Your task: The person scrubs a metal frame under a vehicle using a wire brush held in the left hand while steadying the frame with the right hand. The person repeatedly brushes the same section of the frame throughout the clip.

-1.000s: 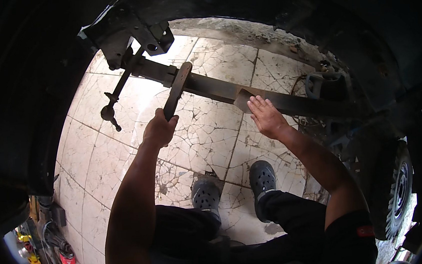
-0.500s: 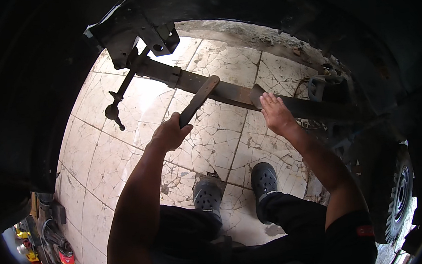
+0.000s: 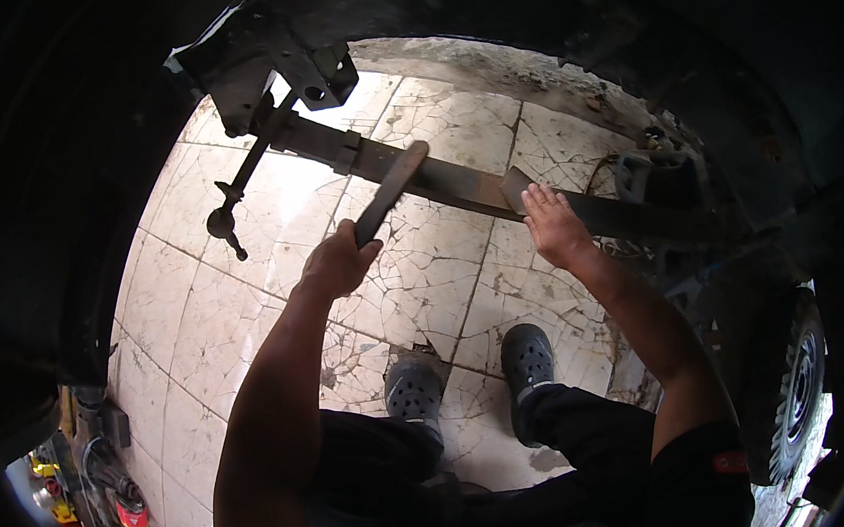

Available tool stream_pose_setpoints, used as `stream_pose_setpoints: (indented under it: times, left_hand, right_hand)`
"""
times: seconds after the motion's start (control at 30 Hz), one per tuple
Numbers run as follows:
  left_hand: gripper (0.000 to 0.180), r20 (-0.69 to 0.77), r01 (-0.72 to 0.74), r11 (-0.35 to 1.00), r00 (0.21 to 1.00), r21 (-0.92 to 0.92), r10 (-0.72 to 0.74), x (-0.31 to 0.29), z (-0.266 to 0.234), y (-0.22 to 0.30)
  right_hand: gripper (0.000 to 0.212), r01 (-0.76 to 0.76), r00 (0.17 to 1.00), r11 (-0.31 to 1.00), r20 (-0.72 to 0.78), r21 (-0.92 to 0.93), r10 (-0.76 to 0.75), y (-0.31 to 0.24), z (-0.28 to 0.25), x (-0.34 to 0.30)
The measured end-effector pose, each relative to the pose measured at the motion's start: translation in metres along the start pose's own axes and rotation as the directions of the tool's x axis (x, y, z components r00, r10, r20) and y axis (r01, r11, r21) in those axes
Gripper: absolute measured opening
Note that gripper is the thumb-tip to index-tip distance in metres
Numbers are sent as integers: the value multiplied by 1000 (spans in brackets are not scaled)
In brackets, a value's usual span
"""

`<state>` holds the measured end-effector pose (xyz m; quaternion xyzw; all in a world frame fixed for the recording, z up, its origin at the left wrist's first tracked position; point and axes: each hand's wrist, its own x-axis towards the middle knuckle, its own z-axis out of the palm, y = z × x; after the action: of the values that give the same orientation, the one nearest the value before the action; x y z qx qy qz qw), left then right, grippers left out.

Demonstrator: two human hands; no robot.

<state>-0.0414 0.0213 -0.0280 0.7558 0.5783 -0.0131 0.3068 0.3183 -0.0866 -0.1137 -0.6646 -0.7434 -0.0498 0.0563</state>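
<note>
- Left hand [image 3: 341,260] is wrapped round the near end of a flat bar [image 3: 396,190], thumb along its side. End grip leaves most of the length free, presumably for reach.
- Bar's rusty far end overlaps the long dark beam [image 3: 461,188] from my angle; can't tell if they touch.
- Right hand [image 3: 554,224] is flat, fingers together, clenching nothing. Fingertips sit at the lower edge of a raised plate [image 3: 513,186] on the beam. Reads as steadying or feeling, not grasping; pressure can't be judged.
- Band clip [image 3: 346,154] wraps the beam left of the bar, likely keeping the layers together.
- Beam's left end sits below a bracket [image 3: 319,82], apparently carried there, above the cracked tile floor [image 3: 246,319].
- Shoes [image 3: 415,385] planted apart, probably for balance.
</note>
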Motion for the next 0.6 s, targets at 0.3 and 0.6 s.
stream_pose_setpoints:
  times: [0.3, 0.6]
  left_hand:
    - [47, 81, -109, 985, 992, 135, 99, -9, 0, 12]
    - [48, 115, -158, 982, 983, 108, 146, -9, 1, 11]
  right_hand:
    - [49, -18, 999, 1000, -41, 16, 19, 2, 1, 2]
    - [49, 103, 995, 992, -26, 76, -101, -1, 1, -2]
